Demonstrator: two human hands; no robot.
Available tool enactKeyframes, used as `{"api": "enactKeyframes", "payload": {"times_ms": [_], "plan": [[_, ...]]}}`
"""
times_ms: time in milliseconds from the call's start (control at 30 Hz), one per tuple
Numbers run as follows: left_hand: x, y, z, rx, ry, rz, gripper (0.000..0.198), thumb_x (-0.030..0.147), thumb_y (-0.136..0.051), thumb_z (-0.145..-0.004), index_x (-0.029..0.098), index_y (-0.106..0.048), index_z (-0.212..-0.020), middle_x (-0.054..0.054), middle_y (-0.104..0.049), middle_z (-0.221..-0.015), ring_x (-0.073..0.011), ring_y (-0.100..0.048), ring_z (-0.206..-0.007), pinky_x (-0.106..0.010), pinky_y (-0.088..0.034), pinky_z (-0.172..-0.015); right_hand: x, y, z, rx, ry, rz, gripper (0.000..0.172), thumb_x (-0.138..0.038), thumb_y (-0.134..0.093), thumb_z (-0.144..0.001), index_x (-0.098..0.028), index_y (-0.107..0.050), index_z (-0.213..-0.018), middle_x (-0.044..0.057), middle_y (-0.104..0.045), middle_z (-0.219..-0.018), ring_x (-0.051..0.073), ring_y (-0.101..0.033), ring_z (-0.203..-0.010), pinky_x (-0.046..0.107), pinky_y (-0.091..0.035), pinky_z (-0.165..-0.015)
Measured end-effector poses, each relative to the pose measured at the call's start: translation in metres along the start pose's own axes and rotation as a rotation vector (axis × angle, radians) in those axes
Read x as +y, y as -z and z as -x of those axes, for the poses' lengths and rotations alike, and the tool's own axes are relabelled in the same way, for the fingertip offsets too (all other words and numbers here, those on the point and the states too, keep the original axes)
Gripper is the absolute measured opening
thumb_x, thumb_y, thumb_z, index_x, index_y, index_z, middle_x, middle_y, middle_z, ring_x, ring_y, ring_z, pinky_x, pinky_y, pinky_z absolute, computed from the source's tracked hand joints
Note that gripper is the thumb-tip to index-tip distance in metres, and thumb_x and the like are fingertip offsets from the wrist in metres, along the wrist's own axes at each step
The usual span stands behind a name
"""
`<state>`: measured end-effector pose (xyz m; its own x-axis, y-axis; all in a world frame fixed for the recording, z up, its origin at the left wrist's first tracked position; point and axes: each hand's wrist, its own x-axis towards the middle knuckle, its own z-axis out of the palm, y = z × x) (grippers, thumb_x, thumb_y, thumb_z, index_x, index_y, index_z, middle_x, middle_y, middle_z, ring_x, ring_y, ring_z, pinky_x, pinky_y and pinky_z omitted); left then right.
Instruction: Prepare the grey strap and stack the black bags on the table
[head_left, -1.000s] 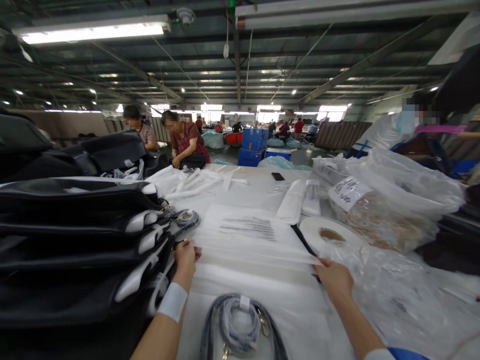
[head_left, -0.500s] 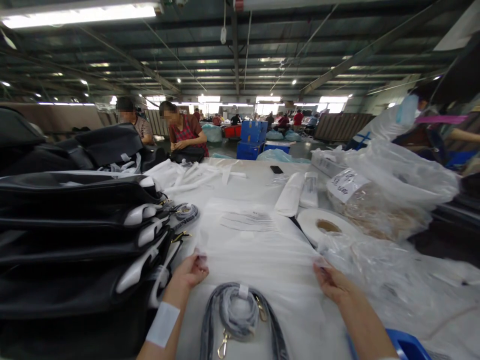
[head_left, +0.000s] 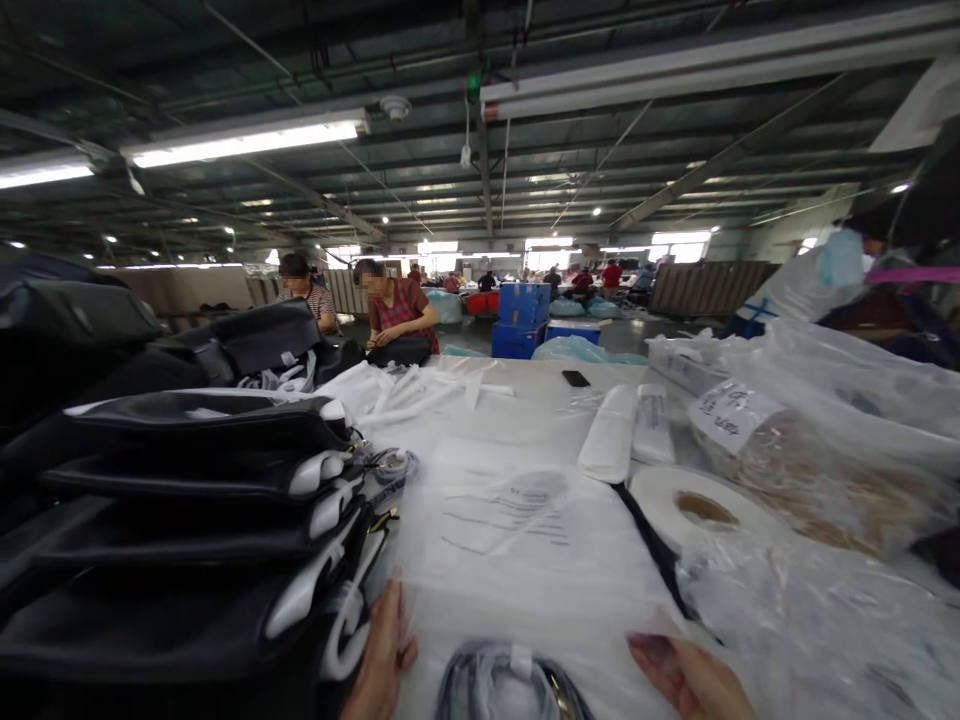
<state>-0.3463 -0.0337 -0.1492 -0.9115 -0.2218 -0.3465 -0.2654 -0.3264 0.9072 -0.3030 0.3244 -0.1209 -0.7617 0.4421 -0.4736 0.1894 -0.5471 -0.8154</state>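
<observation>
A translucent plastic bag (head_left: 525, 540) with printed lines lies flat on the table. My left hand (head_left: 386, 650) is at its left edge, fingers closed on the plastic. On the right edge my right hand (head_left: 679, 672) pinches the bag too, its fingertips partly seen through the film. Between my hands, at the bottom of the view, is a coiled dark strap (head_left: 510, 685) in wrapping with a gold clasp. Left of my left hand rises a stack of black bags (head_left: 187, 530) with white padding round their handles.
A white roll (head_left: 701, 508), white packets (head_left: 609, 435), and a labelled plastic sack (head_left: 795, 470) stand right. Loose plastic (head_left: 832, 620) spreads below them. White strips (head_left: 405, 392) and a phone (head_left: 576, 378) lie farther back. Two people work beyond the table, left.
The view has tilted up, so the table items sit lower in the picture. Both hands still hold the bag edges and are now nearer the bottom, with the print on the bag more visible.
</observation>
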Motion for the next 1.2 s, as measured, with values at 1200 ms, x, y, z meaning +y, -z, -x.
{"api": "enactKeyframes", "payload": {"times_ms": [1200], "plan": [[0.001,0.0,0.079,-0.554,0.001,-0.176,0.013,0.02,-0.074,-0.067,0.02,-0.07,-0.079,-0.003,-0.071,-0.082,-0.0232,-0.061,-0.089,-0.03,-0.048,-0.087,0.076,-0.017,0.118,-0.334,0.374,0.873,0.046,-0.055,-0.075,-0.055,-0.022,-0.07,-0.088,0.009,-0.075,-0.092,0.035,-0.064,-0.098,0.046,-0.05,-0.092]]}}
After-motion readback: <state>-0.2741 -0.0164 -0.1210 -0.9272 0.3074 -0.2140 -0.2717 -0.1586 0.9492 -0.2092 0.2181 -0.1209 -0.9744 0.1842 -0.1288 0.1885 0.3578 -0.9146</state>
